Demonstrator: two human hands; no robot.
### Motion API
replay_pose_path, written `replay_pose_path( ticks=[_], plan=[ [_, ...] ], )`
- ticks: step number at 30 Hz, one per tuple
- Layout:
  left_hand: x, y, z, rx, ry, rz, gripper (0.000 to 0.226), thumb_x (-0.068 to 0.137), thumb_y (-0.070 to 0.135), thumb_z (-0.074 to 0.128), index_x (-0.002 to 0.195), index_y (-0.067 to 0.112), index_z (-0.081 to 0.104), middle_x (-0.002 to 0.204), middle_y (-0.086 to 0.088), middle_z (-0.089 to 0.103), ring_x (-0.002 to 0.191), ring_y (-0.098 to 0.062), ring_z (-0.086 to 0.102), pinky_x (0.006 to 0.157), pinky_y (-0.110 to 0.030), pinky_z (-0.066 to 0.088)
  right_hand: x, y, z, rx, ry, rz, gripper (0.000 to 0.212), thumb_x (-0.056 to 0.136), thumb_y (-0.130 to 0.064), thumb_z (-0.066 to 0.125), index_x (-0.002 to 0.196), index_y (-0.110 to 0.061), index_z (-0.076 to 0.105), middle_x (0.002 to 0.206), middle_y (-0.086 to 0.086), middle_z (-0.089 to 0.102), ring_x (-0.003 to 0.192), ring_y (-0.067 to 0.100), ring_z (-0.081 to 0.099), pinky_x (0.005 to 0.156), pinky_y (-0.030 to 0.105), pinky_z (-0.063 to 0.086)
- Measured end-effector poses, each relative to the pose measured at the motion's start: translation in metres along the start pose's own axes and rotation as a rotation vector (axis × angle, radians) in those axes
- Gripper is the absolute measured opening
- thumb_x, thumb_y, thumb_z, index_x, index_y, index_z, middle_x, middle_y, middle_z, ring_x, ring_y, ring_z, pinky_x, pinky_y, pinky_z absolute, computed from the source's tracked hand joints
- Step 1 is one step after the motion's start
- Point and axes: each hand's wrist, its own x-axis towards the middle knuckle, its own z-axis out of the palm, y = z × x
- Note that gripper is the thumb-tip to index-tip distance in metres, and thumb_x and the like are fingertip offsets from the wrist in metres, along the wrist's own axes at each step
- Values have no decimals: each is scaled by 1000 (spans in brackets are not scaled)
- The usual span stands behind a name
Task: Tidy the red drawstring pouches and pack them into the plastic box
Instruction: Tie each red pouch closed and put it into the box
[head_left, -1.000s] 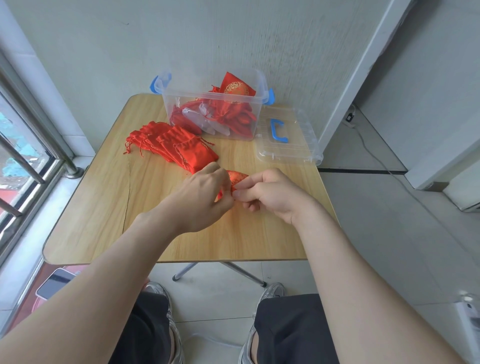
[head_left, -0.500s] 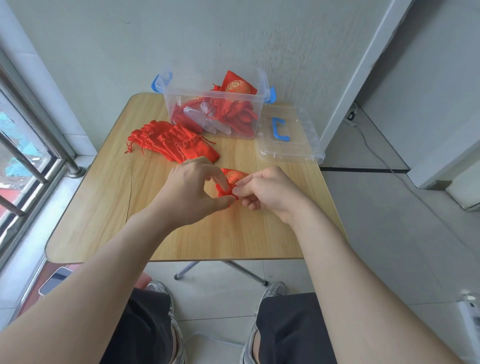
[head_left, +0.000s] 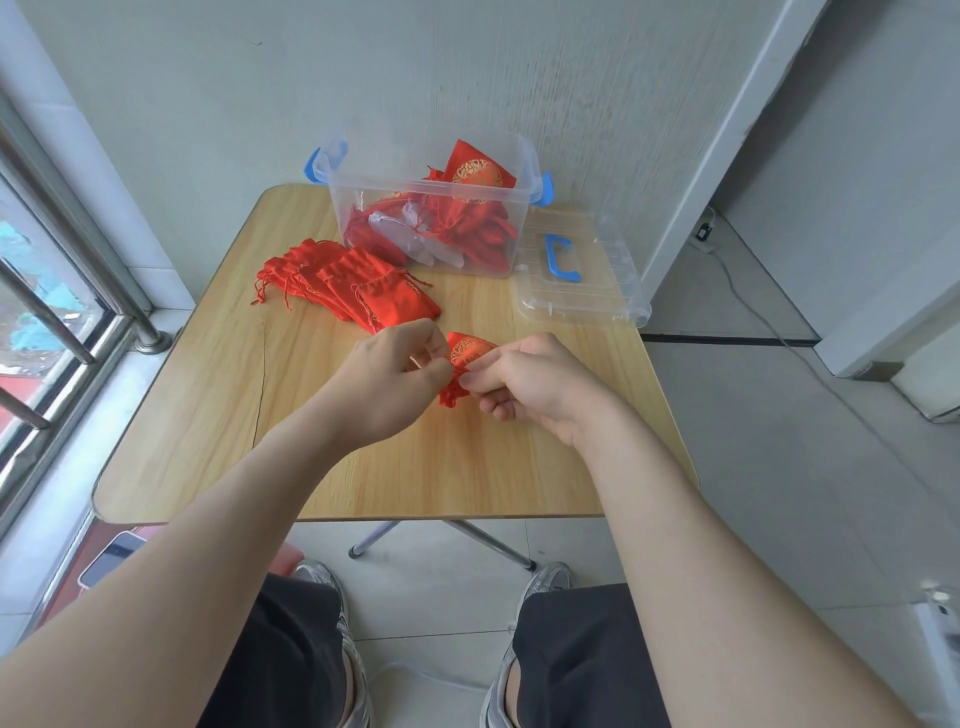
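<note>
Standing on the counter (head_left: 208, 441), the plastic box (head_left: 353, 182) sits well beyond the fingers (head_left: 426, 338); stacked pouches (head_left: 363, 286) lie nearer. Left hand (head_left: 387, 384) and right hand (head_left: 540, 384) pinch one red drawstring pouch (head_left: 467, 349): light, limp, likely slippery. Grip its gathered neck.

On my feed, both forearms (head_left: 249, 509) are bare right down to the left grip (head_left: 387, 379) and right grip (head_left: 530, 387). Black shorts or trousers (head_left: 291, 660) cover the thighs, and silvery grey sneakers (head_left: 545, 582) show beside them.
</note>
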Motion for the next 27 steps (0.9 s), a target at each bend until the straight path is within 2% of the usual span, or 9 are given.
replay_pose_path(
  ticks=[2, 5, 10, 13, 16, 21, 25, 27],
  plan=[
    [-1, 3, -1, -11, 13, -37, 18, 100, 22, 53, 87, 13, 62, 85, 6, 66, 82, -11, 58, 70, -26, 43, 0, 0, 0, -4, 3, -1, 10, 86, 0, 80, 95, -2, 80, 79, 10, 73, 66, 16, 64, 61, 28, 52],
    [0, 0, -1, 14, 18, -100, 32, 102, 20, 43, 80, -2, 49, 76, -10, 55, 73, -22, 47, 66, -37, 39, 1, 1, -1, -7, 4, -10, 11, 86, -2, 82, 97, -3, 80, 78, 8, 73, 66, 15, 65, 62, 28, 52],
    [6, -18, 4, 246, 8, -87, 39, 104, 20, 43, 68, 7, 35, 65, -9, 44, 64, -26, 37, 59, -41, 36, 3, 7, -3, -110, 27, -75, 14, 87, -4, 86, 99, -7, 80, 74, 5, 74, 65, 11, 68, 62, 23, 56],
    [10, -32, 5, 344, 67, -124, 44, 104, 28, 45, 66, 8, 36, 64, -9, 45, 60, -30, 42, 56, -38, 37, 5, 12, -6, -193, 42, -69, 12, 86, -2, 86, 96, -7, 82, 73, 6, 75, 63, 11, 69, 61, 22, 56],
    [11, -40, 4, 432, 71, -192, 44, 103, 33, 47, 66, 10, 39, 68, -8, 49, 58, -30, 46, 54, -32, 36, 7, 16, -8, -217, 51, -34, 16, 83, 0, 88, 95, -7, 79, 82, 12, 78, 66, 14, 71, 64, 25, 58],
    [12, -40, 4, 557, 63, -289, 43, 103, 33, 51, 67, 11, 42, 71, -6, 51, 56, -25, 47, 49, -29, 34, 5, 15, -7, -298, 42, 9, 37, 81, -1, 90, 109, -10, 68, 93, 18, 80, 64, 15, 72, 56, 25, 56],
    [15, -42, 3, 613, 41, -319, 43, 106, 38, 53, 72, 12, 49, 79, -7, 58, 67, -28, 58, 53, -31, 41, 9, 17, -3, -351, 41, 31, 52, 79, 1, 90, 113, -17, 55, 98, 14, 75, 62, 16, 72, 53, 28, 54],
    [14, -40, 4, 627, 31, -313, 40, 108, 43, 53, 83, 12, 58, 87, -8, 63, 75, -30, 63, 57, -35, 47, 9, 17, -2, -370, 30, 22, 57, 80, 2, 88, 119, -18, 53, 99, 15, 75, 64, 17, 72, 57, 30, 56]
  ],
)
